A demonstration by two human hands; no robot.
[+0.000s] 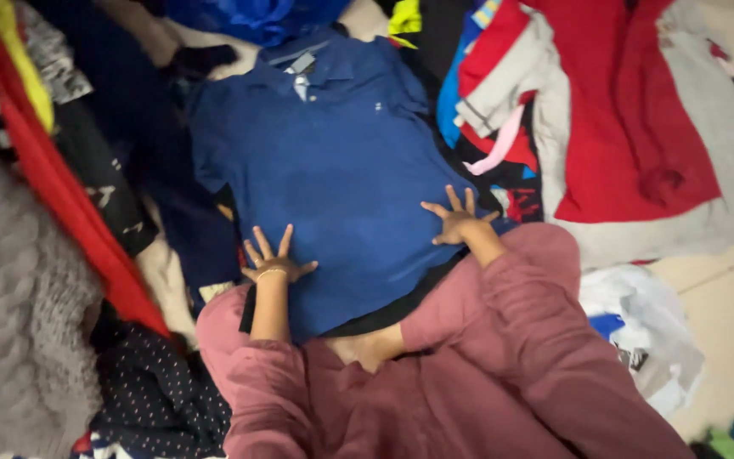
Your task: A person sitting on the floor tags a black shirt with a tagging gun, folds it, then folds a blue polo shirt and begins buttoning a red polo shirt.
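Note:
A dark blue polo shirt (341, 161) lies spread flat on a pile of clothes, collar away from me. My left hand (272, 259) presses flat on its lower left part, fingers spread, a thin bracelet at the wrist. On the shirt's lower right edge rests my right hand (456, 219), also flat with fingers apart. Both arms come out of dusty pink sleeves (503, 357). Neither hand grips anything.
A red and grey garment (639, 127) lies at the right. A grey knitted piece (19, 314) and a red strip (53, 187) fill the left. A dotted dark cloth (155, 391) sits at lower left, a white plastic bag (647, 323) on the pale floor (732, 323) at right.

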